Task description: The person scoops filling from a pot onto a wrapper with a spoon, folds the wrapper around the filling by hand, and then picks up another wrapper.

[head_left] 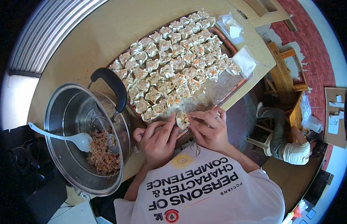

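Note:
Between the fingertips of both hands is an open-topped dumpling (182,120) with a pale wrapper, at the tray's near edge. My left hand (156,141) presses its left side with closed fingers. On the other side my right hand (210,130), with a ring on one finger, pinches the wrapper. Just beyond them, rows of similar filled dumplings (169,69) cover most of a wooden-rimmed tray (207,98), whose bare surface looks floury. To my left a large steel pot (70,106) holds minced filling (102,158), a white ladle (81,141) and a metal spoon (111,142).
The pot's black handle (113,84) rises near the tray's left side. Clear plastic (245,61) and white paper (232,29) lie at the tray's right end on the table (87,41). At far right, another person (293,151) is by a plastic chair (263,143).

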Action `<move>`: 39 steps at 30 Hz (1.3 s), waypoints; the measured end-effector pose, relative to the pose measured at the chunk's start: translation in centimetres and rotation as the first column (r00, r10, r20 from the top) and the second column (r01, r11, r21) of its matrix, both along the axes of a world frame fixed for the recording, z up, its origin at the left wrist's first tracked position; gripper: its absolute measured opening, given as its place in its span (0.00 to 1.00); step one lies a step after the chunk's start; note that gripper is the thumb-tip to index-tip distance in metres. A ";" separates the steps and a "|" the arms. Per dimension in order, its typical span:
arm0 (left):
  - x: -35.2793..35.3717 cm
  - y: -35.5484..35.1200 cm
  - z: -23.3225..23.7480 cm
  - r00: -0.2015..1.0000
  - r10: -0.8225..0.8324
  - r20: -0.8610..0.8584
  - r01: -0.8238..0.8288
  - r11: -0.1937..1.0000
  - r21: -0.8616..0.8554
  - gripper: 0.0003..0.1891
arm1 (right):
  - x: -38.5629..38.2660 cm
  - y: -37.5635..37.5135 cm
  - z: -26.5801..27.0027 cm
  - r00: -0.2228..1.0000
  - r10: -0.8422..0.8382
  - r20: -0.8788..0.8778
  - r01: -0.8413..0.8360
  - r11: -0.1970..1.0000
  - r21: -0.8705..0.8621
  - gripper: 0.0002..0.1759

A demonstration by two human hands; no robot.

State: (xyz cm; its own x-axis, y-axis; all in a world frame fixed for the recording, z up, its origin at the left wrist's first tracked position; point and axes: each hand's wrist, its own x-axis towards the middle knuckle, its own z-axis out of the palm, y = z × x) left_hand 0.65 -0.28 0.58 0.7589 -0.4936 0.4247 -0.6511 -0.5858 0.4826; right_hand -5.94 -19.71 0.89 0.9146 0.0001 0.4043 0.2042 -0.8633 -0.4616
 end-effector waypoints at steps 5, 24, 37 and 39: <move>-0.1 -0.2 -0.1 1.000 0.013 -0.007 -0.013 1.000 -0.025 0.27 | 0.2 0.0 0.1 1.000 0.007 -0.008 -0.007 1.000 -0.011 0.15; 0.0 -0.1 -0.2 0.999 0.035 0.015 -0.035 0.999 -0.025 0.28 | 0.7 -0.1 1.3 0.994 -0.015 -0.112 0.020 0.999 0.049 0.21; -1.8 3.3 -0.9 0.999 -0.026 -0.023 0.019 0.960 -0.279 0.26 | 2.0 -0.4 0.9 0.981 -0.069 -0.180 0.105 0.974 0.202 0.23; -1.6 3.2 -0.6 0.999 -0.020 -0.033 0.009 0.954 -0.301 0.26 | 2.3 -0.7 1.2 0.985 -0.063 -0.163 0.100 0.967 0.233 0.20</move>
State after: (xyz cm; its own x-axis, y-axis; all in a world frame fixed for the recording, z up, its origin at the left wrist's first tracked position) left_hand -0.97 2.90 -0.06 0.7698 -0.3585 0.5281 -0.6378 -0.4002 0.6581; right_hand -3.68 -20.41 2.05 0.9583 -0.1568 0.2389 0.0485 -0.7346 -0.6767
